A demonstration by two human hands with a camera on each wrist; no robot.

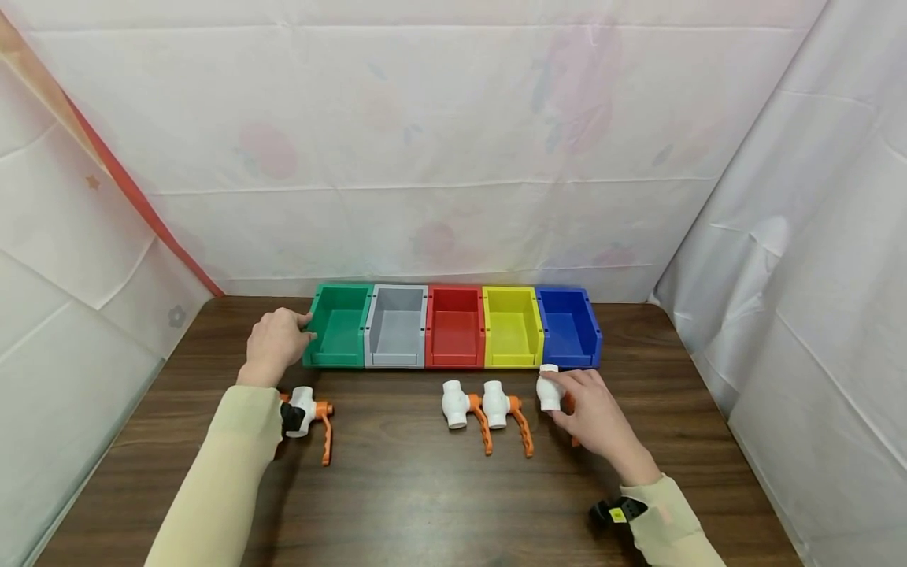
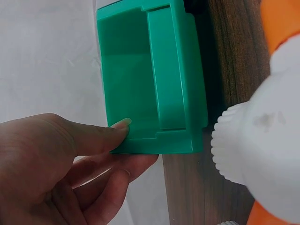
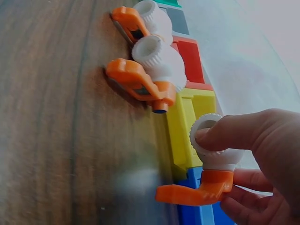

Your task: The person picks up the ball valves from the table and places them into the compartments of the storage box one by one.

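- Left hand (image 1: 275,342) clamped on the green bin (image 1: 340,323) at its left wall; a sideways tug could skew the row of five bins (image 1: 456,324).
- Just nearer, one white valve (image 1: 302,409), a second valve (image 2: 265,216) mostly hidden.
- Further right, two valves (image 1: 494,404) on the counter (image 1: 397,504).
- Right hand (image 1: 594,413) pinches a fifth valve (image 1: 549,390) before the blue bin (image 1: 569,327); a slipping thumb could drop it.

1. Five bins (image 1: 456,360) stood in a row at 12 o'clock: one green, one grey, one red, one yellow, one blue.
2. At least five orange-handled valves (image 1: 495,405) showed: two at 9 o'clock, one of them mostly hidden; two near the middle; one at 3 o'clock.
3. Two hands appeared: left hand (image 1: 278,344), 10 o'clock; right hand (image 1: 597,413), 3 o'clock.
4. There was one table (image 1: 397,504).
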